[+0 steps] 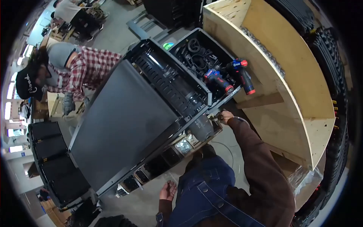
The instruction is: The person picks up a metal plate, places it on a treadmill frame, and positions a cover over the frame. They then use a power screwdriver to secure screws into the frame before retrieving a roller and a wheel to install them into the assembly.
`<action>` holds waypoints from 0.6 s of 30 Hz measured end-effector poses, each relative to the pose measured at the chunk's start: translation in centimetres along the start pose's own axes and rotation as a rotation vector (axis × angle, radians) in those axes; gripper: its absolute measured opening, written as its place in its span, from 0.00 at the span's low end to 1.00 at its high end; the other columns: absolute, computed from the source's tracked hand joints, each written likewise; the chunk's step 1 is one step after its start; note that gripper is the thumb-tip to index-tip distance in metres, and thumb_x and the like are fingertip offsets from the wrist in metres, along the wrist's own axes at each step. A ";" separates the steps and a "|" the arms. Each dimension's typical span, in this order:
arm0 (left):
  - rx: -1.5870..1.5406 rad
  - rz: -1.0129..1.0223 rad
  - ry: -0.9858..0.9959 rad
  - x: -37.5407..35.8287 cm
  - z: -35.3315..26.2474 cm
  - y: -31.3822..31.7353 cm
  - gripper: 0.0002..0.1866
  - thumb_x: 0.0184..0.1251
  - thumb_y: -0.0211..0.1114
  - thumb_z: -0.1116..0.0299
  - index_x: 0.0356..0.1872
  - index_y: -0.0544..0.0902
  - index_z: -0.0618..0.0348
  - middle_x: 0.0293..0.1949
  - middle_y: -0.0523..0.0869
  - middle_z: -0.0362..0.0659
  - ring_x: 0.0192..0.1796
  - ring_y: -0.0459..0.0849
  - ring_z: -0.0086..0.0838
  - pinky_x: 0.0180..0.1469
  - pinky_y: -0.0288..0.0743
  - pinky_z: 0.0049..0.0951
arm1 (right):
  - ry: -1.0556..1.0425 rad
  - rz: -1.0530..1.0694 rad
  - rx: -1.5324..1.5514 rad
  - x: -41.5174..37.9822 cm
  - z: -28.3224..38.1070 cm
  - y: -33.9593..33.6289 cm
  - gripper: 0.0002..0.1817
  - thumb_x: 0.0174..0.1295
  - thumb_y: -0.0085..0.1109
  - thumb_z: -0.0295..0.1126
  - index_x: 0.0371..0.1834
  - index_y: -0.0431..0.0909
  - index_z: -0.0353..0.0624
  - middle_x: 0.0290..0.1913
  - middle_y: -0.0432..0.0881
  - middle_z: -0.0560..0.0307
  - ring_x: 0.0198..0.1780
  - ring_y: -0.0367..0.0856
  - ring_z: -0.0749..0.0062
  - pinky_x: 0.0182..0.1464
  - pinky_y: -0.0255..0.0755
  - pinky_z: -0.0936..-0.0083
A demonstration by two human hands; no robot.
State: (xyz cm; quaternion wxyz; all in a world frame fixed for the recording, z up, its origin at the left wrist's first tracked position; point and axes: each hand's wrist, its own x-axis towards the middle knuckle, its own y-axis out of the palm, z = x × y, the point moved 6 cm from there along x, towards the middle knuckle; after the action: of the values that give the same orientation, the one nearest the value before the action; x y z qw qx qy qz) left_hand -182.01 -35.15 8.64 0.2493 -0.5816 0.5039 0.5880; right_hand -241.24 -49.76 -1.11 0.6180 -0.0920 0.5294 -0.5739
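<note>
My right hand (pixel 227 117) is at the near right corner of a black metal frame assembly (pixel 181 120), closed on something small I cannot make out. Beside it hangs a grey cylindrical motor (pixel 201 128). My left hand (pixel 168 190) hangs low beside my body, palm up with fingers loosely apart, holding nothing. A large dark panel (pixel 121 121) covers most of the frame, and a slotted section with a shiny roller (pixel 155 62) shows at its far end. Two red and blue power drills (pixel 218 81) (pixel 243 75) rest on the edge of a black bin (pixel 196 53).
A curved plywood crate (pixel 261 68) stands at the right. Small parts bins (pixel 166 157) line the frame's near side. A person in a plaid shirt (pixel 90 68) works at the left; another person (pixel 72 15) is farther back. Black stacked crates (pixel 56 162) stand at lower left.
</note>
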 end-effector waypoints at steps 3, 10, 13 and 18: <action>0.209 -0.036 0.052 0.1 0.1 6.5 0.18 0.78 0.58 0.58 0.61 0.76 0.57 0.54 0.85 0.45 0.53 0.85 0.37 0.52 0.81 0.36 | 0.137 -0.341 0.098 -1.8 -1.7 0.3 0.25 0.52 0.71 0.47 0.51 0.82 0.45 0.52 0.82 0.37 0.52 0.83 0.43 0.53 0.79 0.57; 1.052 0.450 0.391 2.8 -1.0 27.7 0.17 0.77 0.61 0.62 0.58 0.81 0.62 0.37 0.89 0.41 0.37 0.82 0.18 0.40 0.72 0.19 | 0.218 -0.160 0.716 -9.0 -1.3 3.0 0.27 0.59 0.70 0.47 0.54 0.82 0.38 0.42 0.86 0.46 0.45 0.85 0.63 0.49 0.78 0.66; 1.304 0.785 0.520 -0.4 -0.1 38.1 0.16 0.78 0.54 0.69 0.60 0.79 0.64 0.33 0.89 0.43 0.35 0.81 0.18 0.41 0.73 0.21 | -0.108 0.080 0.752 -14.9 2.2 -3.6 0.21 0.65 0.67 0.40 0.55 0.81 0.36 0.36 0.85 0.58 0.39 0.83 0.75 0.44 0.76 0.75; 1.303 1.012 0.729 -7.4 3.8 55.1 0.19 0.77 0.53 0.76 0.65 0.74 0.66 0.51 0.87 0.50 0.52 0.85 0.26 0.56 0.75 0.25 | -0.229 -0.112 0.840 -24.5 -4.5 -23.6 0.22 0.69 0.65 0.37 0.61 0.78 0.36 0.47 0.87 0.58 0.49 0.83 0.77 0.55 0.77 0.76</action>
State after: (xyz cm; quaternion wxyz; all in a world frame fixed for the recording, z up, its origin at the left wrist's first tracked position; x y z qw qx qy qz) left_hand -230.65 -49.87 31.58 0.0656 -0.1841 0.9807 0.0045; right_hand -253.74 -35.43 27.41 0.6243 0.0760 0.1723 -0.7581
